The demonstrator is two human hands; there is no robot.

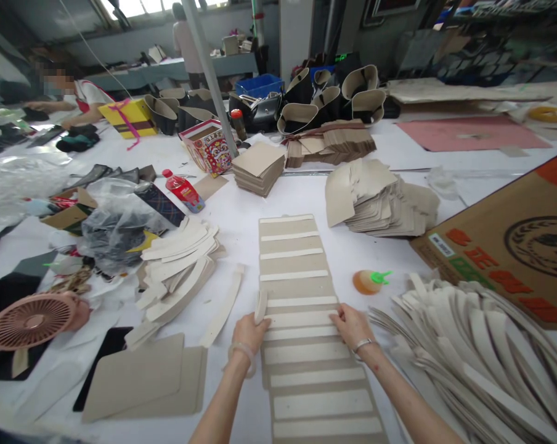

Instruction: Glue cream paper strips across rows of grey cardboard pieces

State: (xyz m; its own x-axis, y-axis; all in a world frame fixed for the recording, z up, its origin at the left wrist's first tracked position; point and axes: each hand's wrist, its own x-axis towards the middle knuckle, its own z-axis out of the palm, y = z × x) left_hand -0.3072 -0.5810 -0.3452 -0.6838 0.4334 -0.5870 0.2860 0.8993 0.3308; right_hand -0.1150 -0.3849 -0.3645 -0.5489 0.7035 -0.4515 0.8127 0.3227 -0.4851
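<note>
Two hands frame a column of overlapping beige panels [297,288] that runs from 12 to 6 o'clock on the desk [241,237], counting from the hands. The left hand [249,333] at 9 o'clock and the right hand [352,324] at 3 o'clock are narrowed to pinches, apparently on opposite ends of one white strip [299,319] lying across the column (a short pale curl rises by the left fingers; whether it belongs to that strip cannot be told). The strip looks light, thin and bendy, likely best held by both ends; the panels seem stiffer, like card, and probably better taken by their edges. A squeeze bottle [365,282] sits at 2 o'clock, a bundle of loose strips [486,357] just past 3, a pile of curved pieces [181,259] at 10.
</note>
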